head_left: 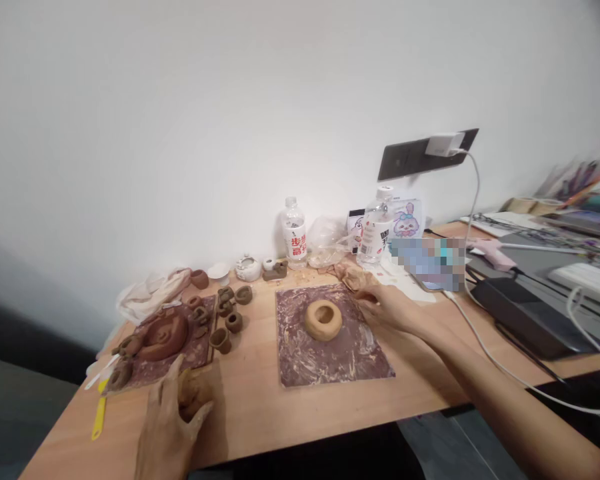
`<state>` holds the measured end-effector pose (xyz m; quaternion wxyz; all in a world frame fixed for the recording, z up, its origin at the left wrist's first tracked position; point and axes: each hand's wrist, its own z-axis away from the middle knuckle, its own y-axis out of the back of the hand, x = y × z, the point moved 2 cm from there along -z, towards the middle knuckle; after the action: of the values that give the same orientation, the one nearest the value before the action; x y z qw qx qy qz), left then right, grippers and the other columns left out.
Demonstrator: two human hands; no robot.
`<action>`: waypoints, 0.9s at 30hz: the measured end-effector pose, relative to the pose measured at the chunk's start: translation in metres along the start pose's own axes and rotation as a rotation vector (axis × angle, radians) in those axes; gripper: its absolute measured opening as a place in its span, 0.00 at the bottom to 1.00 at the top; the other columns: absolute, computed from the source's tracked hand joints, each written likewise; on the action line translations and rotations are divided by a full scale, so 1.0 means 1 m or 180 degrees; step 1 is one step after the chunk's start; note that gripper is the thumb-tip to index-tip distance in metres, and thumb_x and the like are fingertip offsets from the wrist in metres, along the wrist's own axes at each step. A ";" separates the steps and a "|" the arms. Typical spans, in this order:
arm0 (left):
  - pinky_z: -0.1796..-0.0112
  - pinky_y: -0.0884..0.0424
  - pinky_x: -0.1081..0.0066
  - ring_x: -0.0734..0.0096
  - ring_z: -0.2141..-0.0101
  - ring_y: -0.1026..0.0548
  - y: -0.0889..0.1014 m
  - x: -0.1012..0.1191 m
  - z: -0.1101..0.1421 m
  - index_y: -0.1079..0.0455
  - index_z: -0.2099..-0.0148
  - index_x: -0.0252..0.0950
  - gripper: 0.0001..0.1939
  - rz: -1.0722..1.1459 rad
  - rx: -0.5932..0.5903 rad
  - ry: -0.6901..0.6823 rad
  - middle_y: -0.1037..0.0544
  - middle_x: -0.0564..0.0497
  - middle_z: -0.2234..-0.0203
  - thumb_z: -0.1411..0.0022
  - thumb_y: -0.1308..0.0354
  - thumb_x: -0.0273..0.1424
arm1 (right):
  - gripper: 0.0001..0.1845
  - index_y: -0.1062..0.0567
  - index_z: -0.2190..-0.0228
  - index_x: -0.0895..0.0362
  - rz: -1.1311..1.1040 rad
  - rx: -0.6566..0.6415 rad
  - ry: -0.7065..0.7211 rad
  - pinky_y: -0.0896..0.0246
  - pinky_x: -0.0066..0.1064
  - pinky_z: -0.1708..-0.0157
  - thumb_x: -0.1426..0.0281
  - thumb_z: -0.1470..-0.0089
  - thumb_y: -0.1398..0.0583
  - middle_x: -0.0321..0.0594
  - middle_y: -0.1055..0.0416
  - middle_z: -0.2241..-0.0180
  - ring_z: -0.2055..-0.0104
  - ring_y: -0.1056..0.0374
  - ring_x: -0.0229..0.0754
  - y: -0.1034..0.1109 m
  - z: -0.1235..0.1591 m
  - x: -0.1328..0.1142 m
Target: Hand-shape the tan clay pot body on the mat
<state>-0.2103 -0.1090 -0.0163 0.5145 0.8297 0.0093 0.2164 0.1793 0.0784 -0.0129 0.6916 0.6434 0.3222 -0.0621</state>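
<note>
A ring-shaped piece of tan clay (323, 320) with a hollow centre lies on a stained dark-red board (330, 370). My left hand (167, 420) is at the table's front left, its thumb and fingers curved around a brown clay piece (195, 390); part of that piece is hidden. Beyond the board's right back corner, my right hand (385, 307) has its fingers closed at a crumpled brown cloth (354, 277). The fingertips are small and partly hidden there.
Several small clay pots (221, 340) stand between the boards. A red-brown clay dish (165, 333) sits on the left board near a yellow tool (99, 417). Plastic bottles (294, 233) line the wall. Right are a phone (427, 267), a white cable (500, 380) and a black case (530, 320).
</note>
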 end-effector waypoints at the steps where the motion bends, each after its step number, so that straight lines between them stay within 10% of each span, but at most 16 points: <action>1: 0.54 0.29 0.51 0.46 0.52 0.29 -0.001 -0.002 0.000 0.44 0.37 0.33 0.34 -0.0047 -0.0119 0.0042 0.30 0.39 0.52 0.46 0.48 0.38 | 0.10 0.23 0.69 0.58 0.0110 0.0023 -0.0122 0.42 0.30 0.67 0.75 0.47 0.45 0.43 0.23 0.69 0.66 0.29 0.45 -0.004 0.005 0.001; 4: 0.53 0.32 0.45 0.42 0.53 0.29 0.005 0.009 0.005 0.43 0.37 0.31 0.34 -0.0324 -0.0377 0.0144 0.31 0.35 0.49 0.46 0.46 0.35 | 0.10 0.24 0.70 0.58 0.0397 -0.0045 -0.0291 0.45 0.29 0.68 0.74 0.45 0.45 0.44 0.24 0.69 0.66 0.29 0.44 -0.019 0.017 -0.003; 8: 0.41 0.48 0.41 0.41 0.42 0.37 0.013 0.057 0.021 0.38 0.40 0.39 0.27 0.0607 0.0434 -0.0223 0.34 0.39 0.42 0.41 0.44 0.38 | 0.12 0.24 0.67 0.61 0.0827 -0.0041 -0.0467 0.45 0.30 0.67 0.75 0.42 0.48 0.51 0.25 0.66 0.64 0.29 0.46 -0.035 0.024 -0.017; 13: 0.43 0.35 0.58 0.57 0.44 0.31 -0.027 0.127 0.021 0.40 0.39 0.39 0.24 0.1873 -0.0120 -0.0565 0.30 0.44 0.43 0.35 0.51 0.40 | 0.14 0.24 0.65 0.63 0.0841 -0.0088 -0.0456 0.45 0.30 0.69 0.79 0.43 0.49 0.53 0.24 0.67 0.67 0.29 0.45 -0.036 0.040 -0.030; 17: 0.40 0.40 0.57 0.57 0.40 0.35 -0.060 0.159 -0.009 0.39 0.40 0.35 0.25 0.2995 -0.0425 0.0369 0.32 0.41 0.41 0.33 0.54 0.43 | 0.13 0.24 0.64 0.61 0.0497 -0.0142 -0.0209 0.40 0.32 0.64 0.78 0.43 0.49 0.52 0.23 0.68 0.65 0.27 0.47 -0.028 0.042 -0.033; 22: 0.36 0.50 0.60 0.62 0.37 0.40 -0.099 0.171 -0.034 0.35 0.42 0.35 0.27 0.3694 -0.0522 0.0969 0.34 0.43 0.39 0.31 0.60 0.45 | 0.19 0.25 0.56 0.57 -0.1989 0.1001 0.0279 0.42 0.42 0.45 0.59 0.40 0.47 0.51 0.27 0.50 0.46 0.33 0.51 -0.033 0.012 -0.049; 27: 0.36 0.50 0.61 0.66 0.36 0.43 -0.124 0.179 -0.037 0.39 0.39 0.38 0.29 0.4239 -0.0572 0.1170 0.36 0.47 0.37 0.31 0.66 0.46 | 0.33 0.26 0.60 0.56 -0.4817 0.0865 -0.0542 0.44 0.47 0.42 0.41 0.50 0.45 0.49 0.24 0.54 0.47 0.31 0.52 -0.073 -0.012 -0.072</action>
<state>-0.0362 0.0229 -0.0464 0.3290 0.5629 -0.4325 0.6228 0.0823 0.0540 -0.0367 0.3982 0.3203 0.6095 -0.6061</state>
